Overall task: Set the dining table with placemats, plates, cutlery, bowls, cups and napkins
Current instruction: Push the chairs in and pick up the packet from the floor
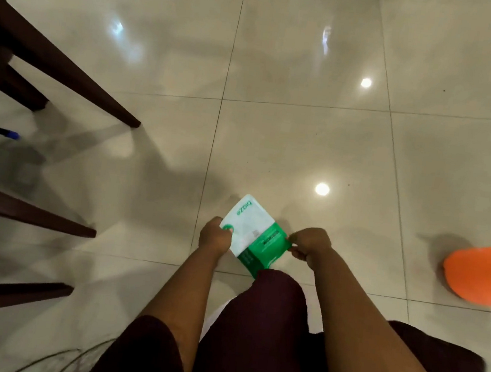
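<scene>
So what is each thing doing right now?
Green and white packet: held up over the floor, gripped at both sides.
Left hand: closed on the packet's left edge.
Right hand: pinching the packet's right edge.
Orange thing: lying on the tiled floor, partly out of view.
Dark wooden legs: standing on the floor.

glossy floor tiles (289, 135), dark wooden chair legs (67, 76), shiny plastic packet (255, 236).

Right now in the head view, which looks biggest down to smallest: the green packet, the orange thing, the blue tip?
1. Orange thing, though cut off by the edge
2. Green packet, nearly alike and nearer the camera
3. Blue tip
</scene>
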A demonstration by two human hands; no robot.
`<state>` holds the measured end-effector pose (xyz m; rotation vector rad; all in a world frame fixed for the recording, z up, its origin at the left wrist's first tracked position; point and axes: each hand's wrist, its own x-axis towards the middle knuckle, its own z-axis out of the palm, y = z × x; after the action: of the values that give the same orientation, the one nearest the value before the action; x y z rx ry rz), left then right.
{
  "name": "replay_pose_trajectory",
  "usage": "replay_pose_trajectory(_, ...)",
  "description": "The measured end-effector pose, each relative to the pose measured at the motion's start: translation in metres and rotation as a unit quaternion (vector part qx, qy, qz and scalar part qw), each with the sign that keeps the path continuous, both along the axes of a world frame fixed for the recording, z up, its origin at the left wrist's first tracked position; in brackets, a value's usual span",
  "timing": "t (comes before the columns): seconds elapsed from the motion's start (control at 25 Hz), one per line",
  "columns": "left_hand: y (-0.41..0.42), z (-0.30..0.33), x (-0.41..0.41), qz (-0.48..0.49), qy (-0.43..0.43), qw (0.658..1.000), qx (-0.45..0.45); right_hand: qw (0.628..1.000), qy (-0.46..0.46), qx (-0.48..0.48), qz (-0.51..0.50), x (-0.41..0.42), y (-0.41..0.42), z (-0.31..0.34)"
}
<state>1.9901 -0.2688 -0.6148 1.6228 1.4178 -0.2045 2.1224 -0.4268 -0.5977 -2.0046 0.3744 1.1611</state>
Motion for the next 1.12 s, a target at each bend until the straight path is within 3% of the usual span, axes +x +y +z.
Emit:
replay_pose_trajectory(0.28, -0.013, 0.238, -0.007, 0.100, -0.065, 0.993, -0.004, 0.991, -0.131, 0.029, 0.022, -0.001, -0.004, 0.253)
replay_pose_trajectory(0.48, -0.023, 0.404, -0.065, 0.132, -0.100, 0.986, -0.015, 0.997, -0.029, 0.072, -0.002, -0.047, 0.005, 0.442)
replay_pose_trajectory(0.64, -0.021, 0.526, -0.132, 0.128, -0.117, 0.985, -0.012, 0.996, -0.041, 0.082, -0.004, -0.115, 0.004, 0.567)
replay_pose_trajectory(0.76, -0.029, 0.574, -0.191, 0.142, -0.133, 0.981, 0.000, 0.993, -0.054, 0.101, 0.010, -0.172, -0.006, 0.609)
replay_pose_trajectory(0.96, -0.076, 0.604, -0.293, 0.217, -0.148, 0.965, 0.020, 0.980, -0.121, 0.100, 0.121, -0.256, -0.033, 0.624)
replay_pose_trajectory(1.12, -0.137, 0.616, -0.384, 0.288, -0.157, 0.944, 0.029, 0.966, -0.116, 0.115, 0.199, -0.328, -0.064, 0.634)
